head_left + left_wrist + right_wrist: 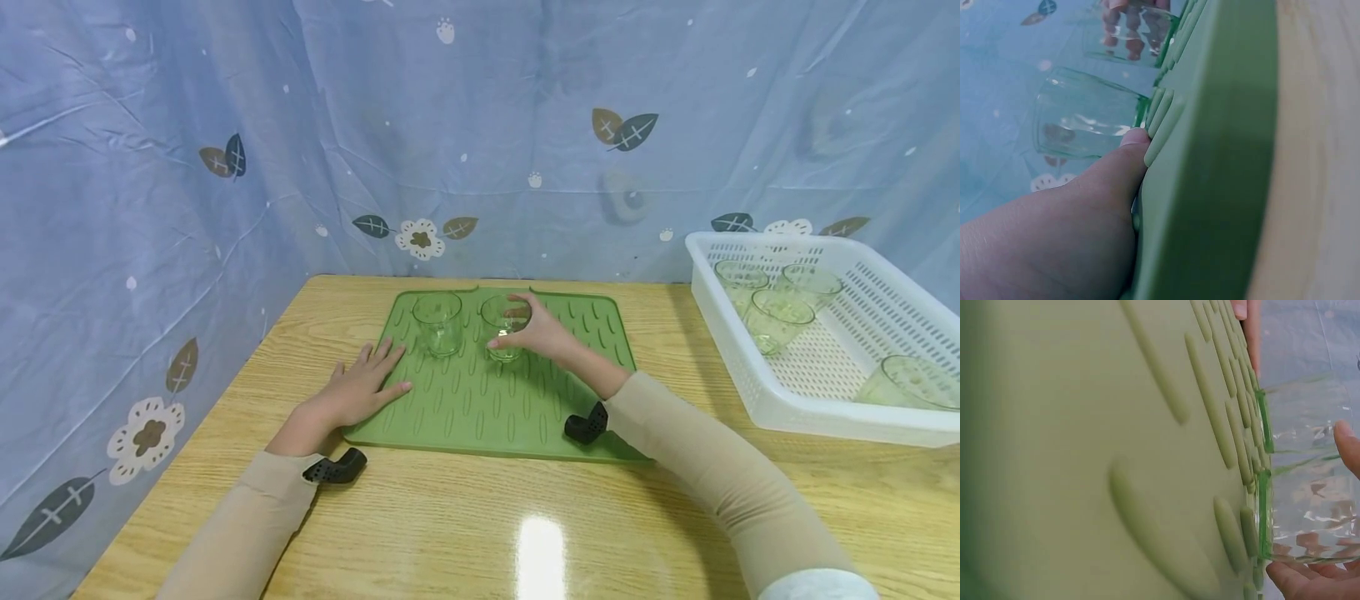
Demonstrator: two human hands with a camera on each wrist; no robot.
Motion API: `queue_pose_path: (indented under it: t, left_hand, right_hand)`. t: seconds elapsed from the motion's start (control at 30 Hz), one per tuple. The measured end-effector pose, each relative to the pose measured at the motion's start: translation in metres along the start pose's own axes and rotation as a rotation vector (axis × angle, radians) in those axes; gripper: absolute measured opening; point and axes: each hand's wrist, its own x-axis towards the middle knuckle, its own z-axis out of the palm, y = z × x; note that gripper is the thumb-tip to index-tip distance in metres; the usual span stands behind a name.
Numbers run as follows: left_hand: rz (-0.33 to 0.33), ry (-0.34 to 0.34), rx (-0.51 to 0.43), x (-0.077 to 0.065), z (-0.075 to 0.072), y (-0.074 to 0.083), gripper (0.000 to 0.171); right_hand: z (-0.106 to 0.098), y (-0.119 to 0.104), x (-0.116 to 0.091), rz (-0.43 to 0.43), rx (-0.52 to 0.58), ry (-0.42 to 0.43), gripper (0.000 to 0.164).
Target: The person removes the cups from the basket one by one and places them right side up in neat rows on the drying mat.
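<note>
Two clear green-tinted drinking glasses stand upright side by side on a green ribbed drying mat [472, 417]. My right hand [543, 331] grips the right glass [501, 337], with the thumb on its near side and the fingers round its far side. In the right wrist view the base of this glass [1310, 512] sits right at the mat's ridges. The left glass [438, 325] is untouched. My left hand [356, 392] rests flat with fingers spread over the mat's left edge; its thumb [1132, 147] lies on the mat in the left wrist view.
At the right stands a white perforated plastic basket [765, 408]. Several similar glasses are in it, some grouped at its left [780, 317] and one lying at the front right [911, 383]. A blue patterned curtain [525, 150] hangs behind the wooden table [420, 525].
</note>
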Motion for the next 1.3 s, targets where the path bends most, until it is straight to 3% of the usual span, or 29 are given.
queue_pose_path:
  t: [0.33, 0.8, 1.3]
  left_hand:
    - [0.000, -0.002, -0.008, 0.001, 0.000, -0.001, 0.079]
    - [0.003, 0.002, -0.006, 0.000, 0.001, -0.001, 0.079]
    - [0.010, 0.011, -0.011, -0.002, 0.000, 0.000, 0.078]
  right_hand:
    - [-0.011, 0.001, -0.006, -0.016, -0.084, -0.031, 0.103]
    - [-0.029, -0.001, -0.022, -0.052, -0.108, -0.045, 0.098]
    - [-0.052, -0.008, -0.066, -0.171, -0.153, 0.035, 0.067]
